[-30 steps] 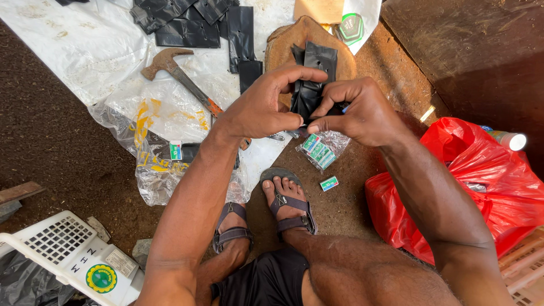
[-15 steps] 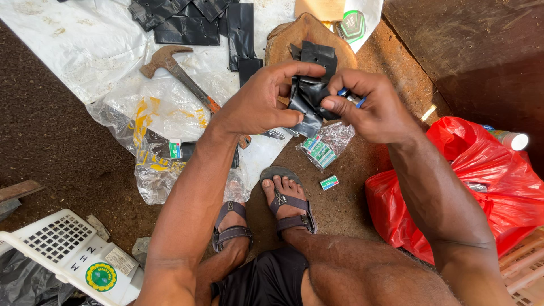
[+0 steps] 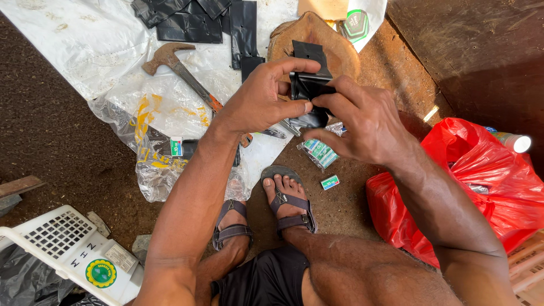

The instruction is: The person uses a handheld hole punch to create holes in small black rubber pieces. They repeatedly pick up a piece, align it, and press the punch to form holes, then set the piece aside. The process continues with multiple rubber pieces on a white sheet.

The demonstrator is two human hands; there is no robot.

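Both hands pinched a folded black plastic sheet (image 3: 309, 90) above the wooden block (image 3: 334, 48): the left hand (image 3: 260, 99) clamped its upper edge, the right hand (image 3: 357, 122) its lower fold. Keeping the edges aligned and pressing the crease flat seemed wise.

From my feed, my left hand (image 3: 258, 102) and right hand (image 3: 357, 127) cover much of the black folded piece (image 3: 309, 85), so I cannot see its lower edge. The red bag (image 3: 481, 187) hides its contents. The white crate (image 3: 62, 249) and the black sheets (image 3: 192, 17) run off frame.
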